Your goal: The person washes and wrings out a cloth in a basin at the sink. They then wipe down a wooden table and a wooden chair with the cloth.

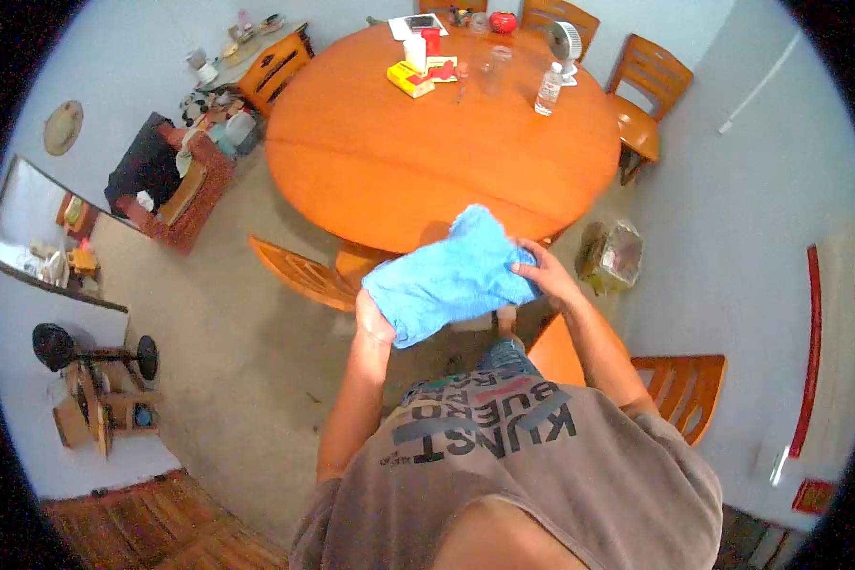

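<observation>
The light-blue fabric cloth (pixel 451 280) conceals the fingers of the left hand (pixel 375 319). Label text on the clear plastic bottle (pixel 547 92) is illegible. The bottom edge truncates the grey-brown T-shirt (pixel 598 465).

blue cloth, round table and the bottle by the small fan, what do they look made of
Blue cloth: soft, matte fabric, perhaps terry or microfibre, going by its fuzzy surface and limp folds.
Round table: probably wood or veneer, smooth orange-brown with a slight sheen.
Bottle: clear, likely plastic, as it is see-through; glass isn't ruled out.
</observation>
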A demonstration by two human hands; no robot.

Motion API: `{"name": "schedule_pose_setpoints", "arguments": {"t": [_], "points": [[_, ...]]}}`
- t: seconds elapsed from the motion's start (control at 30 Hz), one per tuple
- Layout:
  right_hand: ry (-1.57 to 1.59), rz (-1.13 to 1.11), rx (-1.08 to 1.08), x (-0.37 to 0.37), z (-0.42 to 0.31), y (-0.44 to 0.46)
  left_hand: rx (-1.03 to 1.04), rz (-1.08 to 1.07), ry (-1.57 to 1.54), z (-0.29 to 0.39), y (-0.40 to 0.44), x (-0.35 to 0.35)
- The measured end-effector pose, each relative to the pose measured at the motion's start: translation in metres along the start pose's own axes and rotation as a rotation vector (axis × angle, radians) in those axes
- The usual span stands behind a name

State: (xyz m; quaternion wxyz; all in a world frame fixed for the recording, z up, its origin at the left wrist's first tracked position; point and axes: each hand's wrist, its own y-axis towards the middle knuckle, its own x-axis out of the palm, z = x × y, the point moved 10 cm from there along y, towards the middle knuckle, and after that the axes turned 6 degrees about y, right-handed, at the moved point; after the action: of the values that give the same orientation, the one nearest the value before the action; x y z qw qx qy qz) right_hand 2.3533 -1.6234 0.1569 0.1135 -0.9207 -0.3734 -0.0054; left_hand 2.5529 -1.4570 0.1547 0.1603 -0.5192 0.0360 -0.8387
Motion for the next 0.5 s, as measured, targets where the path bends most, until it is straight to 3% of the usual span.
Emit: {"name": "schedule_pose_setpoints", "arguments": {"t": [0.03, 0.1, 0.17, 0.2, 0.3, 0.37, 0.43, 0.5], "points": [[-0.048, 0.049, -0.057, -0.023, 0.038, 0.028, -0.043, 0.048, -0.014, -0.005, 0.008, -0.008], [0.091, 0.037, -0.020, -0.030, 0.038, 0.050, 0.020, 0.172, 0.111, -0.008, 0.034, -0.020], [-0.074, 0.048, -0.039, -0.056, 0.032, 0.076, -0.063, 0.513, 0.234, -0.015, 0.051, -0.037], [-0.244, 0.073, -0.065, -0.075, 0.024, 0.094, 0.003, 0.497, 0.138, -0.020, 0.072, -0.057], [-0.084, 0.137, 0.049, -0.129, 0.022, 0.129, 0.009, 0.455, 0.103, -0.032, 0.119, -0.049], [-0.037, 0.128, -0.019, -0.156, 0.006, 0.151, -0.005, 0.532, 0.100, -0.035, 0.152, -0.054], [0.085, 0.111, -0.272, -0.182, -0.022, 0.174, 0.188, 0.407, 0.134, -0.016, 0.187, -0.013], [0.150, 0.114, -0.266, -0.210, -0.022, 0.192, 0.209, 0.464, 0.190, -0.015, 0.210, -0.007]]}}
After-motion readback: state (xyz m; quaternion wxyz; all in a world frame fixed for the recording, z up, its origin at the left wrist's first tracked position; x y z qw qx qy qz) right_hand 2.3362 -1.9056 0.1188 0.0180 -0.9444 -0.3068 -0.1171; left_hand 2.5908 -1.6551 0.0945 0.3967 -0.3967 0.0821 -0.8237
